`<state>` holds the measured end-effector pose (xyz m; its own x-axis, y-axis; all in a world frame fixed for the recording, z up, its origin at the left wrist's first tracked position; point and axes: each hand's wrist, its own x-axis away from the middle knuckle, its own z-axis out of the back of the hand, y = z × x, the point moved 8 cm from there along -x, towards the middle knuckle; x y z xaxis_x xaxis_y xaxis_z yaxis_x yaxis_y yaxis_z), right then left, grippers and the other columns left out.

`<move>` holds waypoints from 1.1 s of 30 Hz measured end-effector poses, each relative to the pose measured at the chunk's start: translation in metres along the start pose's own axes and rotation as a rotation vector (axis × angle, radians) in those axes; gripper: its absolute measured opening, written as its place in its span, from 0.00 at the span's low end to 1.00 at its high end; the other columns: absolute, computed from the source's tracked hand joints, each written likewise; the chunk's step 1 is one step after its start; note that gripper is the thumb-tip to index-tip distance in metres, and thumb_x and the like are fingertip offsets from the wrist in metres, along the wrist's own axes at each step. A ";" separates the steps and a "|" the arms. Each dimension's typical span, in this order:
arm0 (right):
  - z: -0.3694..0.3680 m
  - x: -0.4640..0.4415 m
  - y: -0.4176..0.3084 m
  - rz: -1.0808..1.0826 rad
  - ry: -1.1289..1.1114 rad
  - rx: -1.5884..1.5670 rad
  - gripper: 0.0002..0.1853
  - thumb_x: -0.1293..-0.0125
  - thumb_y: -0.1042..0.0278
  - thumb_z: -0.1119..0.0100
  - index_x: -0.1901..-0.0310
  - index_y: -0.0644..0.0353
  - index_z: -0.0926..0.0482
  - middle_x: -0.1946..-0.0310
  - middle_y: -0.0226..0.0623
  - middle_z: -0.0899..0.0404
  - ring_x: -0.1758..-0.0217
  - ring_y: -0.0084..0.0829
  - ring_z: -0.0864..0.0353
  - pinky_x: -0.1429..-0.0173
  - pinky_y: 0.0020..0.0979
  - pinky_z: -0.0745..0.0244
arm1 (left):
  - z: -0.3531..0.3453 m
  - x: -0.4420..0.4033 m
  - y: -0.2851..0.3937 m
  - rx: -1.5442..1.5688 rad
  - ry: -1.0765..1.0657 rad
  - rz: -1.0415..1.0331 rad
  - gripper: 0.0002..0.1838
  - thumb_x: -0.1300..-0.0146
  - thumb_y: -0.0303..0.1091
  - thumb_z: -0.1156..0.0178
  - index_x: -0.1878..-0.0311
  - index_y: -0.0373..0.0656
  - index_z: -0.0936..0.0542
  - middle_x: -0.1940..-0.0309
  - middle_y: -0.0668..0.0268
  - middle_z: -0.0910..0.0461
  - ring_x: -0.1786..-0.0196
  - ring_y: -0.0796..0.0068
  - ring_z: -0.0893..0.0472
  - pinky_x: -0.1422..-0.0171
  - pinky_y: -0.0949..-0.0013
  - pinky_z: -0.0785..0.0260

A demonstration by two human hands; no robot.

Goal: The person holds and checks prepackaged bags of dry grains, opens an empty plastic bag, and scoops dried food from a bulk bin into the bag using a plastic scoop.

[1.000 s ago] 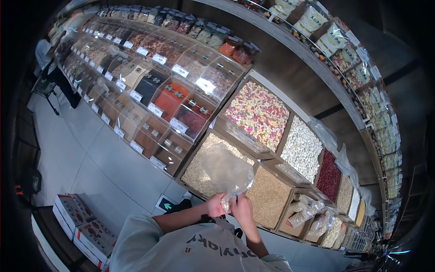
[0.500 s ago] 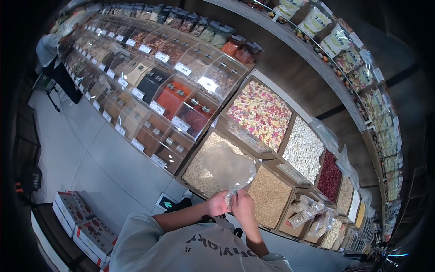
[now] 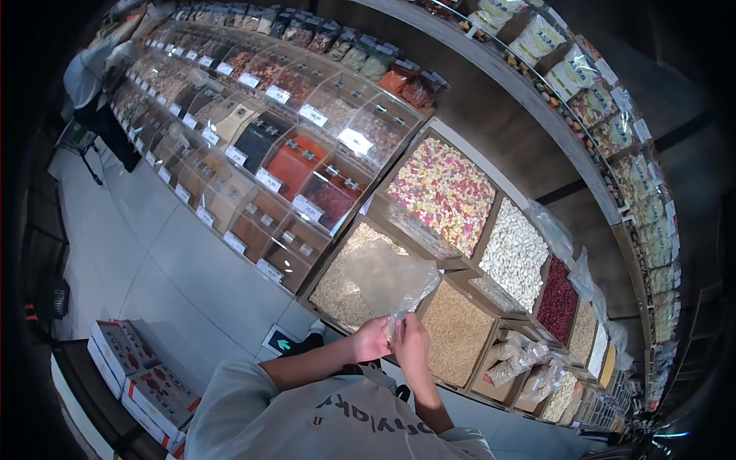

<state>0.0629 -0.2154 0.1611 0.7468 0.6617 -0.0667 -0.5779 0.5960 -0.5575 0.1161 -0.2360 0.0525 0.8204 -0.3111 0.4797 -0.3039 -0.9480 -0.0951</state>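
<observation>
My left hand and my right hand are close together in front of my chest, over the near edge of the bins. Both are closed on a clear plastic bag, gripping its gathered lower part between them. The thin film of the bag spreads out beyond my fingers, over a bin of pale flakes. Something light-coloured seems to be in the gathered part, but my fingers hide most of it. Just right of my right hand lies a bin of brown grain.
Further bins hold pink-and-yellow pieces, white beans and dark red beans. Lidded clear bins run off to the left, where a person stands. Cartons sit on the floor at lower left. Filled bags lie at right.
The bag's loose film has shifted slightly right and looks more creased. My hands have moved up a little and changed their finger positions. The distant person has raised an arm.
</observation>
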 end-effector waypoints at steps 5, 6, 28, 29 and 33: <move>0.019 -0.011 0.005 -0.116 0.024 -0.154 0.05 0.32 0.74 0.46 0.58 0.66 0.28 0.71 0.56 0.21 0.68 0.57 0.20 0.66 0.49 0.27 | 0.008 -0.009 0.001 -0.013 -0.045 -0.028 0.21 0.24 0.50 0.58 0.44 0.47 0.25 0.50 0.67 0.20 0.46 0.70 0.21 0.37 0.63 0.30; 0.023 -0.013 0.005 -0.118 0.044 -0.183 0.05 0.31 0.74 0.47 0.58 0.67 0.28 0.72 0.57 0.22 0.69 0.57 0.20 0.66 0.47 0.27 | 0.012 -0.011 0.003 -0.009 -0.030 -0.041 0.21 0.24 0.51 0.58 0.44 0.47 0.26 0.49 0.66 0.20 0.46 0.70 0.22 0.36 0.63 0.31; 0.071 -0.024 -0.013 -0.127 0.182 -0.438 0.05 0.29 0.73 0.46 0.60 0.66 0.25 0.79 0.32 0.29 0.75 0.18 0.34 0.71 0.24 0.37 | 0.060 -0.023 0.034 0.060 0.159 -0.190 0.32 0.24 0.51 0.58 0.30 0.34 0.43 0.34 0.51 0.34 0.33 0.58 0.31 0.28 0.56 0.37; 0.073 -0.023 -0.010 -0.109 0.207 -0.457 0.05 0.28 0.73 0.46 0.60 0.66 0.25 0.78 0.30 0.29 0.75 0.17 0.35 0.71 0.24 0.38 | 0.061 -0.022 0.035 0.059 0.159 -0.190 0.32 0.24 0.51 0.58 0.30 0.34 0.43 0.34 0.51 0.34 0.33 0.58 0.31 0.28 0.56 0.37; 0.073 -0.022 -0.010 -0.151 0.170 -0.570 0.06 0.28 0.73 0.46 0.60 0.66 0.24 0.77 0.26 0.30 0.74 0.15 0.36 0.71 0.22 0.40 | 0.066 -0.020 0.035 0.086 0.160 -0.209 0.31 0.25 0.50 0.56 0.32 0.32 0.42 0.35 0.50 0.34 0.35 0.56 0.31 0.27 0.56 0.37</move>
<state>0.0282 -0.2022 0.2284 0.8757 0.4794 -0.0571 -0.2294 0.3092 -0.9229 0.1209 -0.2674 -0.0183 0.7719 -0.0996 0.6279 -0.0878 -0.9949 -0.0499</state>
